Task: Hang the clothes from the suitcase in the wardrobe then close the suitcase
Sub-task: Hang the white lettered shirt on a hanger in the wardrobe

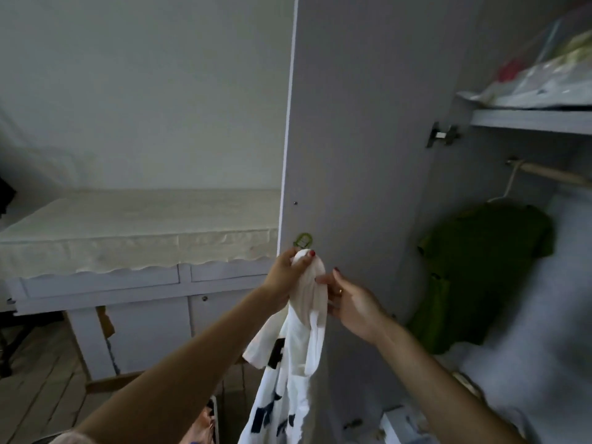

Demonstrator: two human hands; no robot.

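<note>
My left hand [286,272] grips the top of a white garment with dark printed patches [288,373], bunched at the collar, in front of the open wardrobe door [352,139]. The cloth hangs down from that grip. My right hand [347,301] touches the same bunched top from the right, fingers pinching the fabric. Inside the wardrobe a green T-shirt [483,277] hangs on a white hanger from the wooden rail [551,174]. A green hanger hook [303,241] peeks out just above my left hand. The suitcase is out of sight.
A bed with a pale mattress [137,225] on a white frame stands at the left. The wardrobe shelf [531,120] above the rail carries plastic-wrapped items. Pale blurred fabric [544,331] fills the wardrobe's right side. Wooden floorboards [41,389] lie at lower left.
</note>
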